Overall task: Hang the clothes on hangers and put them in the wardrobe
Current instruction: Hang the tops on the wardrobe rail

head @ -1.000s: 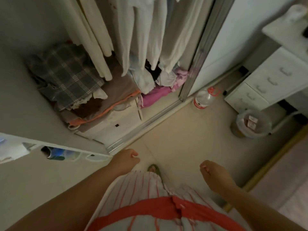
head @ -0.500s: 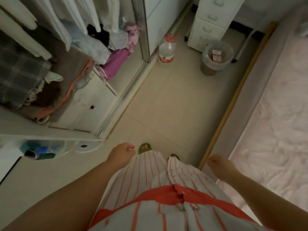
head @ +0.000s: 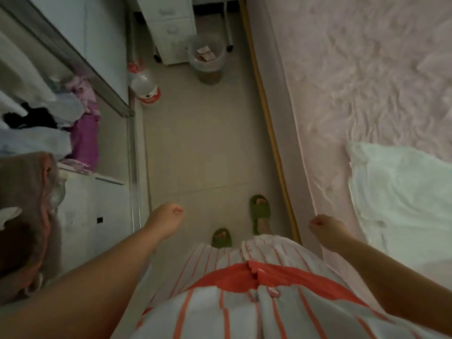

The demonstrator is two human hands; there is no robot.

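Fingers on the left hand (head: 166,220) and right hand (head: 322,228) hang loosely curled, holding nothing. White clothes (head: 401,192) lie on the bed (head: 354,69), not hung yet; the wardrobe (head: 80,77) stands open beside

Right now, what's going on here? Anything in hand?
Nothing is in hand. A person stands on the floor between the open wardrobe on their left and the bed on their right. The left hand and right hand hang loosely curled and hold nothing. A white garment lies on the bed beside the right hand, not yet on a hanger. No hanger shows in this view.
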